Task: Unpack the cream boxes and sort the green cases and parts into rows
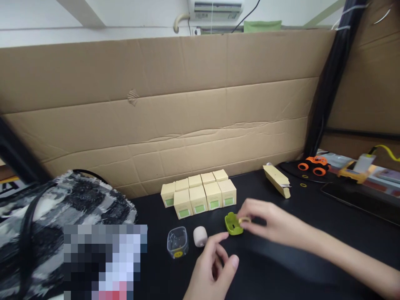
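Observation:
My right hand (261, 218) pinches a small pale-yellow ring (244, 220) between thumb and fingers, right beside a green flower-shaped cup (231, 227). The cup stands on the black tabletop with its hollow side showing. Nearer to me, my left hand (215, 266) has its thumb and fingers apart and holds nothing, its index fingertip close to the green cup's lower left. A whitish rounded block (200, 236) sits just left of that hand. Farther left is a clear plastic container (177, 241) with a yellow round sticker.
Several cream boxes with green labels (198, 196) stand in two rows behind. An opened cream carton (277, 180) lies at the back right, near an orange toy car (315, 166) and two yellow rings (303, 185). Patterned fabric (103, 200) covers the left; a cardboard wall (175, 104) closes the back.

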Demonstrator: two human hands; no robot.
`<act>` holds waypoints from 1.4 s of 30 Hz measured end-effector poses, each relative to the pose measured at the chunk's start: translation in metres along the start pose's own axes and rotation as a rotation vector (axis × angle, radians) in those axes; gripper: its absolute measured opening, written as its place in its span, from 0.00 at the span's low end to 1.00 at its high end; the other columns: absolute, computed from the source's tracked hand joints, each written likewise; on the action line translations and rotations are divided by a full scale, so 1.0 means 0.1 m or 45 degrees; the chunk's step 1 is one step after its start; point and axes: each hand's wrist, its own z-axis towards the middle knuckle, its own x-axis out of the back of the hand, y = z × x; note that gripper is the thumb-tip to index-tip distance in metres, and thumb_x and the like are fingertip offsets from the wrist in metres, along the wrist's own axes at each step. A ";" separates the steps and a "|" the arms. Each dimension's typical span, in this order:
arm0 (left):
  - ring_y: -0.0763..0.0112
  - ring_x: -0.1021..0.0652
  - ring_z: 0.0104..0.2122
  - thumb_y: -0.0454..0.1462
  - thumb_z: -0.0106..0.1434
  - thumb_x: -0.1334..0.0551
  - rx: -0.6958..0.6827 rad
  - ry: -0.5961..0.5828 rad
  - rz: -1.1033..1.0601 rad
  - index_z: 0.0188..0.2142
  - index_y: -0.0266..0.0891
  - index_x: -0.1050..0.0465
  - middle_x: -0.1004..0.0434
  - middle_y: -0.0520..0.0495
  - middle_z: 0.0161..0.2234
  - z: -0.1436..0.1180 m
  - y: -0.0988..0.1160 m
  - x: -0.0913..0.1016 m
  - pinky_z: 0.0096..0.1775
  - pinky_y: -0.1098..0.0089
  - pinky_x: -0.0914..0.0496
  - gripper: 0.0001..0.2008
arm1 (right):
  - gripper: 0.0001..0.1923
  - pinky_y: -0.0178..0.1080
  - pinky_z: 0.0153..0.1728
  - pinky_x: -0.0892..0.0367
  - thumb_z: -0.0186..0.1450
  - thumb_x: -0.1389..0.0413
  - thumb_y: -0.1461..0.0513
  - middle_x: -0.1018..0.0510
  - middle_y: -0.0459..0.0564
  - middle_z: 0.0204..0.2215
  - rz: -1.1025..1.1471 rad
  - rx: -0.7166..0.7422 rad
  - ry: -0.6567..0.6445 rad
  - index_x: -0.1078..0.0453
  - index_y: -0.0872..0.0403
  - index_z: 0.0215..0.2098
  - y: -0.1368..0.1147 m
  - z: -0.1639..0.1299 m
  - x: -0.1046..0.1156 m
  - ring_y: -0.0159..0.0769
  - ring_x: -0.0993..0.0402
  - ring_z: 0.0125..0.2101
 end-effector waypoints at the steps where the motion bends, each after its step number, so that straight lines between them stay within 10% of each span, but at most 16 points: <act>1: 0.78 0.37 0.20 0.44 0.58 0.37 -0.035 -0.008 0.085 0.46 0.40 0.27 0.34 0.55 0.25 -0.01 0.00 0.00 0.26 0.74 0.40 0.18 | 0.06 0.35 0.32 0.31 0.67 0.47 0.60 0.25 0.49 0.30 -0.060 -0.092 0.032 0.29 0.54 0.37 0.14 0.01 0.05 0.33 0.28 0.30; 8: 0.78 0.40 0.18 0.38 0.59 0.41 -0.196 -0.138 0.431 0.41 0.41 0.25 0.32 0.53 0.28 -0.04 -0.07 0.00 0.24 0.74 0.41 0.11 | 0.10 0.38 0.33 0.28 0.69 0.46 0.57 0.25 0.47 0.36 -0.379 -0.432 -0.004 0.30 0.56 0.40 0.79 0.05 0.25 0.31 0.27 0.31; 16: 0.78 0.40 0.17 0.34 0.57 0.42 -0.404 -0.131 0.586 0.40 0.42 0.25 0.29 0.50 0.30 -0.03 -0.18 0.01 0.23 0.73 0.39 0.11 | 0.23 0.49 0.56 0.39 0.64 0.42 0.58 0.36 0.57 0.59 -0.398 0.003 0.104 0.36 0.53 0.56 0.35 0.51 0.10 0.48 0.40 0.58; 24: 0.63 0.24 0.30 0.29 0.58 0.45 -0.826 0.003 0.899 0.35 0.38 0.24 0.24 0.43 0.29 0.00 0.16 0.15 0.35 0.67 0.30 0.11 | 0.25 0.51 0.48 0.34 0.55 0.43 0.71 0.29 0.57 0.46 -0.410 0.159 0.196 0.37 0.56 0.52 0.34 0.48 0.11 0.48 0.34 0.49; 32: 0.50 0.33 0.58 0.38 0.57 0.33 -0.916 0.209 0.803 0.61 0.41 0.39 0.31 0.39 0.57 -0.01 0.30 0.26 0.59 0.58 0.42 0.33 | 0.26 0.43 0.46 0.32 0.57 0.44 0.70 0.31 0.53 0.46 -0.178 0.303 0.118 0.40 0.50 0.52 -0.40 0.06 0.23 0.43 0.34 0.48; 37: 0.56 0.27 0.53 0.32 0.61 0.38 -0.785 -0.157 0.885 0.62 0.37 0.42 0.27 0.37 0.54 -0.04 0.42 0.35 0.52 0.64 0.33 0.30 | 0.23 0.43 0.43 0.32 0.61 0.42 0.67 0.30 0.53 0.44 -0.165 0.315 0.159 0.42 0.49 0.51 -0.52 -0.08 -0.03 0.43 0.31 0.44; 42: 0.54 0.27 0.51 0.31 0.55 0.36 -0.702 -0.001 0.989 0.59 0.41 0.44 0.28 0.38 0.51 0.02 0.46 0.40 0.50 0.58 0.30 0.33 | 0.18 0.41 0.40 0.30 0.64 0.41 0.53 0.29 0.55 0.41 -0.196 0.458 0.403 0.41 0.51 0.45 -0.49 -0.10 -0.07 0.42 0.29 0.40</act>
